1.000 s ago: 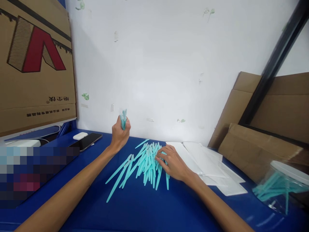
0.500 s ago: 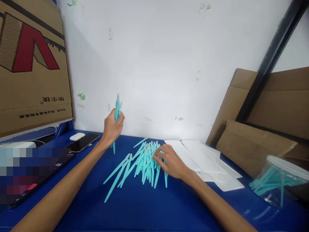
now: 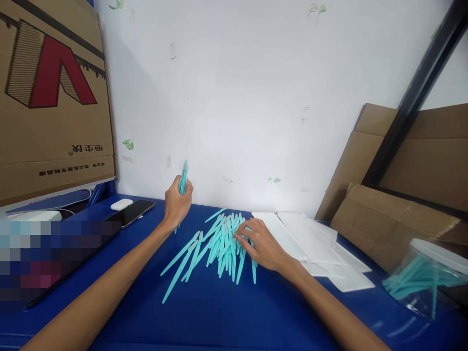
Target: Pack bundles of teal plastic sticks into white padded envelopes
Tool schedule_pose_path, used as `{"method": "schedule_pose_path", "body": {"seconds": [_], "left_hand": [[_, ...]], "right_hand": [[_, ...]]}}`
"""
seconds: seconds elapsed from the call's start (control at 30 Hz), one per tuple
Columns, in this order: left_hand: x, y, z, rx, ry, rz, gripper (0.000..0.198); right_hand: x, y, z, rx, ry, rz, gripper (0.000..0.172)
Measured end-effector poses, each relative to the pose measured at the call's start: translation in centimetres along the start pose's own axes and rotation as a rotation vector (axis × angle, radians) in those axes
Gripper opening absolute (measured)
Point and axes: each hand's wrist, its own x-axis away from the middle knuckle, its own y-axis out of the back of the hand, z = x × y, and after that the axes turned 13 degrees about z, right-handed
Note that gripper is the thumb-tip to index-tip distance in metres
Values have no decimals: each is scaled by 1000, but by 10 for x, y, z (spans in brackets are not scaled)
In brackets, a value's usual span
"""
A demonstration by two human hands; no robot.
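My left hand [image 3: 178, 199] is closed around a small bunch of turquoise eyebrow razors [image 3: 184, 179], held upright near the wall, their pale tips pointing up. The lower ends show a little beneath the hand. On the blue table lies a loose pile of the same slim razors [image 3: 223, 248], most with their pale ends toward the wall. My right hand [image 3: 261, 243] rests at the pile's right side, thumb and fingertips pinched on a razor there; the fingers partly hide it. A few razors [image 3: 179, 263] lie spread out left of the pile.
White flat packets [image 3: 310, 239] lie right of the pile. At the far right stands a clear lidded jar [image 3: 420, 278] holding more razors. A phone [image 3: 137, 213] and a white case [image 3: 122, 204] lie at left. Cardboard [image 3: 395, 224] leans at right; a large box [image 3: 54, 122] stands left.
My left hand has come down slightly with its bunch of razors. My right hand stays at the pile, with little finger movement. The whole view has shifted a little.
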Motion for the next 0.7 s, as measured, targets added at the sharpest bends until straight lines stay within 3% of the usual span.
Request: {"method": "schedule_pose_path", "body": {"seconds": [0.33,0.47,0.6,0.7], "left_hand": [[12,-15,5,67,-60,-28,28],[21,-20,15,19,-7,-38,25],[20,-17,19,15,43,11,25],[9,-10,16,86,12,-23,26]], "right_hand": [[0,0,1,-3,17,-13,25],[-1,0,2,-1,19,-61,24],[0,-1,2,-11,4,-86,22],[0,-2,2,-26,7,-80,22]]}}
